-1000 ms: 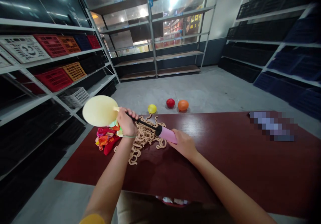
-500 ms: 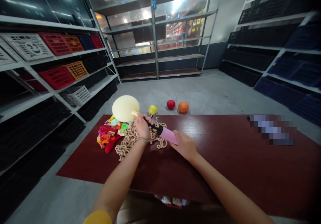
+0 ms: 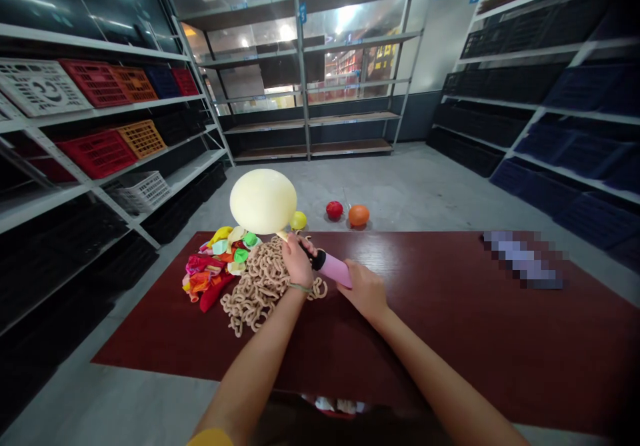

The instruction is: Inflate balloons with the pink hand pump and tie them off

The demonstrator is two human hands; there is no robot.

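Note:
My left hand [image 3: 299, 263] grips the neck of an inflated pale yellow balloon [image 3: 263, 201] around the black nozzle of a pink hand pump [image 3: 333, 269]. The balloon rises above that hand. My right hand [image 3: 365, 291] holds the pump's pink barrel. Beneath my left wrist lies a tangle of beige crinkled cord [image 3: 257, 293]. To its left is a heap of limp multicoloured balloons [image 3: 213, 266]. Both stand on a dark red table [image 3: 450, 333].
A small yellow balloon [image 3: 299, 220], a red balloon [image 3: 335, 210] and an orange balloon [image 3: 359, 215] rest on the grey floor beyond the table. A pixelated patch [image 3: 523, 259] covers something on the table's right. Metal shelves with plastic crates [image 3: 95, 155] line the room.
The pale yellow balloon has grown larger and swung from the left to above my left hand. My left hand has moved right, closer to my right hand.

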